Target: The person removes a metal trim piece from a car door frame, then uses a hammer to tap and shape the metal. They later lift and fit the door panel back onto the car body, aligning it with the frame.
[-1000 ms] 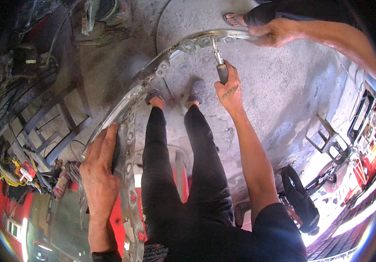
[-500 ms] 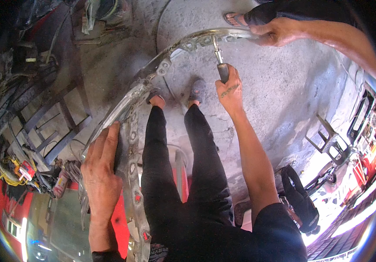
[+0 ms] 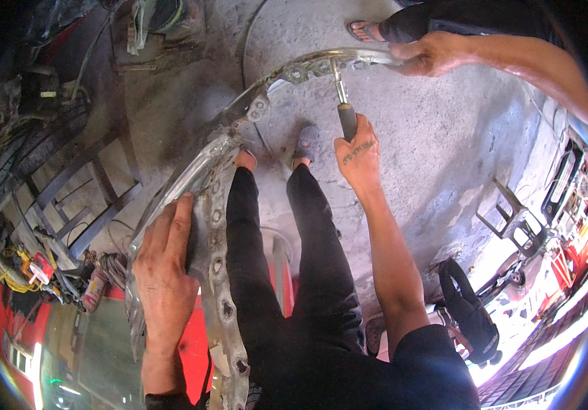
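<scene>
A long curved grey metal frame strip point(image 3: 224, 307), with holes along its flange, arches from the bottom of the view to the upper right. My left hand point(image 3: 162, 266) is wrapped over its near section on the left, fingers together. My right hand point(image 3: 359, 154) grips the dark handle of a metal hand tool point(image 3: 345, 116), whose bright shaft reaches up to touch the flange near the far end. Another person's hand point(image 3: 434, 55) holds that far end at the upper right.
The other person's sandalled foot point(image 3: 365, 30) is on the concrete floor point(image 3: 417, 123) beyond the strip; my feet stand below it. A dark metal frame point(image 3: 89, 205) and coiled cables point(image 3: 106, 270) lie at left. A chair-like metal frame point(image 3: 519, 225) and black bag point(image 3: 465, 307) are at right.
My right hand and the tool's handle have moved slightly down, the tip staying at the flange. The near part of the strip has shifted slightly right with my left hand.
</scene>
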Action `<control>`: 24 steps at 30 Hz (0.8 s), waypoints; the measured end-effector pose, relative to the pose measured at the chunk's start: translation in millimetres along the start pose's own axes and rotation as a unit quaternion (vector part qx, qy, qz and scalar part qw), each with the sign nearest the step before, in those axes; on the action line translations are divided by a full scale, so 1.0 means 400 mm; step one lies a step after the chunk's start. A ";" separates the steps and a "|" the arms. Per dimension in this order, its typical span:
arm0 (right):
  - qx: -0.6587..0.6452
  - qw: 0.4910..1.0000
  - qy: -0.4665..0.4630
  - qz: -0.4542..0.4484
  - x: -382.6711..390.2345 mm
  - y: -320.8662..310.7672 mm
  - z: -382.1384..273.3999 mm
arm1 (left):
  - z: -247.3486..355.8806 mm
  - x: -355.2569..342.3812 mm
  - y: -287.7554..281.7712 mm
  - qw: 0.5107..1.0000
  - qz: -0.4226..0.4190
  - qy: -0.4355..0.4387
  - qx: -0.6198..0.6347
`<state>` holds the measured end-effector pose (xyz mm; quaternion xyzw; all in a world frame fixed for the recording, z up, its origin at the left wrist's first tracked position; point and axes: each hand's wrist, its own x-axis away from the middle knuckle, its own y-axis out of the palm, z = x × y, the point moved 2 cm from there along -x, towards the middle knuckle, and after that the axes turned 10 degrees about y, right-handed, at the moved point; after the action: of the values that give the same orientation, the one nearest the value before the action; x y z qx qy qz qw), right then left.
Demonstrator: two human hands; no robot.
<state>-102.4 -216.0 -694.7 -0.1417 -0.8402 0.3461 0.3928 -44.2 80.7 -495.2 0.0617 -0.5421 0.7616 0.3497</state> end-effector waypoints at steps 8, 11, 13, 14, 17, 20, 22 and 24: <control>-0.050 0.997 -0.049 0.007 -0.038 0.034 0.061 | -0.009 -0.004 -0.008 0.999 0.002 -0.027 0.038; -0.058 0.997 -0.059 0.006 -0.052 0.042 0.080 | -0.011 -0.007 -0.010 0.998 0.003 -0.034 0.049; -0.057 0.996 -0.067 0.017 -0.059 0.046 0.093 | -0.012 -0.008 -0.012 0.998 -0.006 -0.045 0.043; -0.061 0.995 -0.072 0.024 -0.062 0.045 0.098 | -0.012 -0.010 -0.013 0.998 -0.011 -0.051 0.040; -0.074 0.993 -0.088 0.042 -0.070 0.040 0.106 | -0.011 -0.010 -0.011 0.999 -0.002 -0.040 0.029; -0.081 0.991 -0.097 0.049 -0.085 0.040 0.115 | -0.007 -0.015 -0.011 0.999 -0.008 -0.042 0.027; -0.070 0.991 -0.103 0.048 -0.090 0.033 0.113 | -0.007 -0.014 -0.011 0.998 -0.012 -0.047 0.027; -0.071 0.991 -0.099 0.047 -0.094 0.033 0.109 | -0.007 -0.013 -0.010 0.998 -0.014 -0.053 0.030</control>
<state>-111.3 -246.4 -744.8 -0.1734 -0.8899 0.3161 0.2796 -37.0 81.4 -495.5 0.1201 -0.5358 0.7680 0.3295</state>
